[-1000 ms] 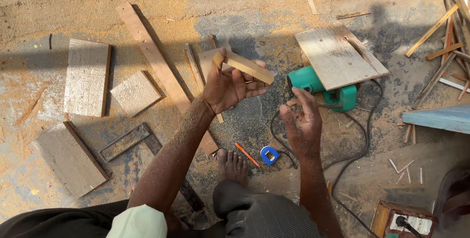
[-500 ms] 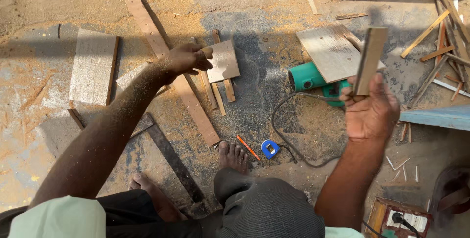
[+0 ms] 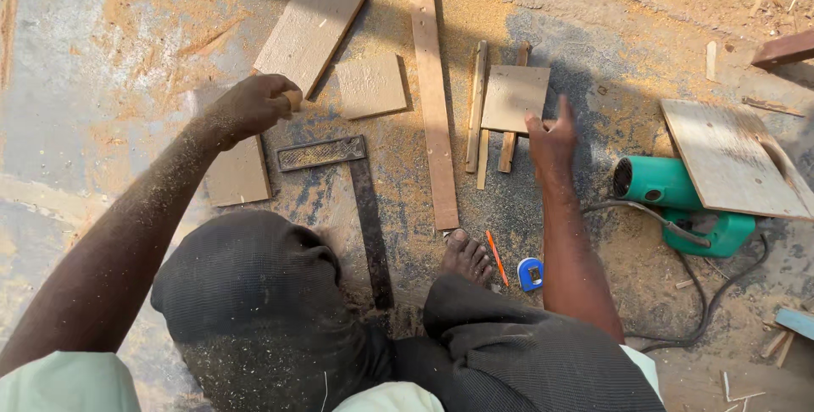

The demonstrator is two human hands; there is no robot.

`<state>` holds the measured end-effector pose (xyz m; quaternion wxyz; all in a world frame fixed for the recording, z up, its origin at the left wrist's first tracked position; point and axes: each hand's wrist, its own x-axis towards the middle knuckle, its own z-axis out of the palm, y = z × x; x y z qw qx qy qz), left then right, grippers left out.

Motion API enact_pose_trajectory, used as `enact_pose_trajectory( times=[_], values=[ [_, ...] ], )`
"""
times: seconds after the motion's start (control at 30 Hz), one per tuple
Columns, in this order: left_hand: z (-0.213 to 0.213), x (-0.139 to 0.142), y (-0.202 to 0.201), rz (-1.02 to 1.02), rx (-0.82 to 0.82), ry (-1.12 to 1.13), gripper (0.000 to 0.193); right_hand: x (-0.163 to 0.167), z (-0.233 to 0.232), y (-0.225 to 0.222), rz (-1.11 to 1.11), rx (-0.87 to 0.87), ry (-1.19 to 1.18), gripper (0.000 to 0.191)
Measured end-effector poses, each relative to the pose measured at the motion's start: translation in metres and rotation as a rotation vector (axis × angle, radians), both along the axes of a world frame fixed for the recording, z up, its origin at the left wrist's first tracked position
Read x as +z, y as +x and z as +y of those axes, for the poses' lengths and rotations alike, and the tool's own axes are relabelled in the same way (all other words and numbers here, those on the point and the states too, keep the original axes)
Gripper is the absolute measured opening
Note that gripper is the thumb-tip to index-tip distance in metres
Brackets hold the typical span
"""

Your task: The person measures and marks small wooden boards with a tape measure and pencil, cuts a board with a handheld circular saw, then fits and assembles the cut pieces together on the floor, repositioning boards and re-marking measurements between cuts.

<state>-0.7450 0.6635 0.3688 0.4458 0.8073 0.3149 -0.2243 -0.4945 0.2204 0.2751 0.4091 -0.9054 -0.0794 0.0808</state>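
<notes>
I'm sitting on the sawdusty floor (image 3: 102,30), long plank (image 3: 431,81) lying between my hands. My right hand (image 3: 551,136) is hovering loosely open, empty, just below the square board (image 3: 514,97). My left hand (image 3: 254,105) is curling shut around a small wood piece (image 3: 292,100), beside the steel square (image 3: 356,200).

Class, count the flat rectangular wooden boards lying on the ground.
5: a long board top left, a square board beside it, one under the left hand, one by the right hand, one on the green power tool. Others may be hidden.
</notes>
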Motion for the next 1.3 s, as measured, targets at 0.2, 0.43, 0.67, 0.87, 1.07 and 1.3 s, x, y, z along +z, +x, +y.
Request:
enact_pose_trajectory(
  times=[0.2, 0.43, 0.67, 0.87, 1.07, 1.3],
  values=[
    [0.001, -0.073, -0.037, -0.084, 0.133, -0.082, 0.043, 0.04, 0.068, -0.01, 0.21, -0.023, 0.462, 0.051],
    [0.041, -0.137, 0.006, -0.24, 0.17, 0.011, 0.056, -0.013, 0.271, -0.097, 0.202, 0.201, 0.141, 0.043],
    [0.105, -0.158, 0.043, -0.335, -0.218, 0.302, 0.092, -0.024, 0.328, -0.117, -0.007, 0.466, -0.3, 0.091],
    [0.11, -0.166, 0.034, -0.411, 0.192, -0.304, 0.092, -0.021, 0.357, -0.15, -0.134, 0.557, -0.497, 0.116],
    [0.084, -0.159, 0.011, -0.505, -0.121, 0.227, 0.144, -0.001, 0.326, -0.134, 0.166, 0.44, 0.018, 0.116],
    [0.066, -0.142, 0.002, -0.695, 0.019, 0.003, 0.132, 0.02, 0.282, -0.126, 0.776, 0.37, 0.771, 0.103]
  ],
)
